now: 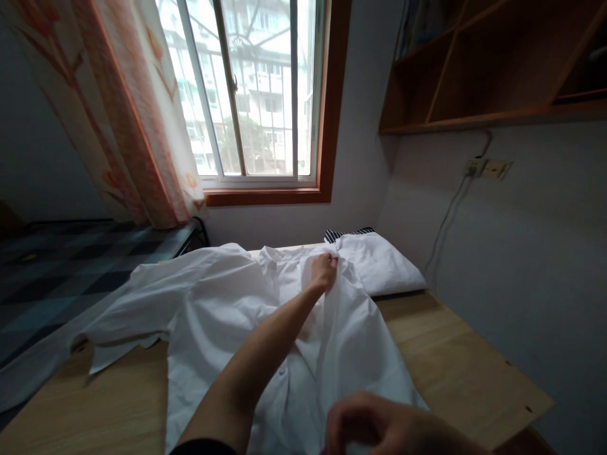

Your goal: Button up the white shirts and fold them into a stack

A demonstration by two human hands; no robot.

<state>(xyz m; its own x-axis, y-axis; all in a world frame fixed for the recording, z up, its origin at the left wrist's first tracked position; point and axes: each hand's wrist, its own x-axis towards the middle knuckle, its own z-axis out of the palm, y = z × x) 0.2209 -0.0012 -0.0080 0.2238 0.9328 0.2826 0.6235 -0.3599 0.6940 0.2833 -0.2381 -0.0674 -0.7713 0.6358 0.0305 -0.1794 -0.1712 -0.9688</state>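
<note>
A white long-sleeved button-up shirt (218, 303) lies spread on the wooden board, its collar end toward the window. One sleeve (137, 303) stretches left, past the board and over the bed. Reaching far forward, my left hand (325, 270) is closed on the shirt's front edge near the collar. My right hand (379, 423) is low in the view, slightly blurred, with fingers curled at the lower part of the same front edge; its fingertips are partly cut off by the frame. A small button (281, 371) shows on the shirt front.
Folded white cloth (384, 259) with a black-and-white striped piece (353, 234) sits at the board's back right. The wooden board (455, 354) ends near the right wall. A checked bed (95, 246) stands left, below a curtain (128, 114). Wooden shelves (474, 82) hang above right.
</note>
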